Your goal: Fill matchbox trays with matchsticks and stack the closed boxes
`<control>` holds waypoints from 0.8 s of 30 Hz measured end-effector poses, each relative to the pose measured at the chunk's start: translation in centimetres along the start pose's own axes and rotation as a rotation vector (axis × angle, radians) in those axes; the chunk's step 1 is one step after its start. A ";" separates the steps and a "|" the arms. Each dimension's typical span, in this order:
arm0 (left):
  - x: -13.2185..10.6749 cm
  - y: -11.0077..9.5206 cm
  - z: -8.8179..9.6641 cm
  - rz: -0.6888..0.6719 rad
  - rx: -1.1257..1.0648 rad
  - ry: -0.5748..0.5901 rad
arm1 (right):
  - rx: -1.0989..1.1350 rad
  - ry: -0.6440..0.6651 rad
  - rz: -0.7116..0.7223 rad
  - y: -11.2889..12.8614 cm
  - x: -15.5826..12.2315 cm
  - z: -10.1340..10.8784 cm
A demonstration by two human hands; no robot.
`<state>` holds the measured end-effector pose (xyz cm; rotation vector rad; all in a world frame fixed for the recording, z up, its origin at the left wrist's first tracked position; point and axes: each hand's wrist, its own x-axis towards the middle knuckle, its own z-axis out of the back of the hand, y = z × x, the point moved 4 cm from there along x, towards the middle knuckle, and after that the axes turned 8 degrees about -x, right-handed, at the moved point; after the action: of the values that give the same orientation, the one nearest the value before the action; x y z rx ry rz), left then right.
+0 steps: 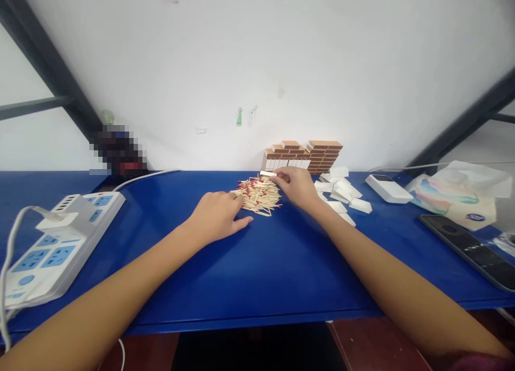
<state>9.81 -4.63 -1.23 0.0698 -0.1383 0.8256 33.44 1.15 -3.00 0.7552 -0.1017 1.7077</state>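
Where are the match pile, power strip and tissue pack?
Match pile (259,196), head view: middle of the heap.
Power strip (58,256), head view: a blue socket.
Tissue pack (439,191), head view: printed wrapper.

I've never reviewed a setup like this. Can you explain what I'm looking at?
There's no machine: a person works with bare hands, seen in one picture from a camera worn on their head, looking forward and down. On the blue table, the left hand is at the edge of a pile of red-tipped matches. The right hand holds a small white piece at the pile's far side. Behind stand stacked brown boxes; loose white pieces lie right of the right hand. A power strip sits far left.
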 end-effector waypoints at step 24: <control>0.4 3.2 0.8 0.068 -0.086 -0.201 | 0.114 -0.206 0.011 2.5 -1.7 4.7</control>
<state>7.64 -2.33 -0.38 0.0667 -0.3667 0.8791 33.34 -3.11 0.54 1.0163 -0.1525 1.6531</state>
